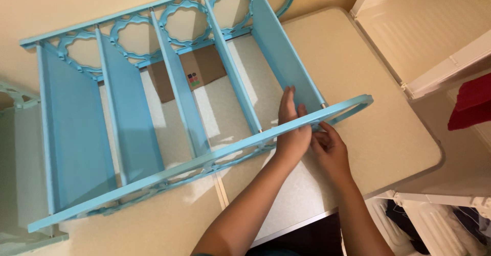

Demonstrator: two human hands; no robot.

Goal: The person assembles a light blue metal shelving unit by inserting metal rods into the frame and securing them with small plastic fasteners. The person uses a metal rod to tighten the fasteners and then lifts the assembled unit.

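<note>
Assembly step: left hand [291,125] lay flat, open, against the rack [128,133] rail; right hand [330,146] pinched its end. Next move likely needs firm seating pressure there.

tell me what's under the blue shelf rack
Under the rack is a beige folding table, with a brown cardboard piece showing between the shelves. The blue panels hide most of the cardboard and the tabletop beneath them.
</note>
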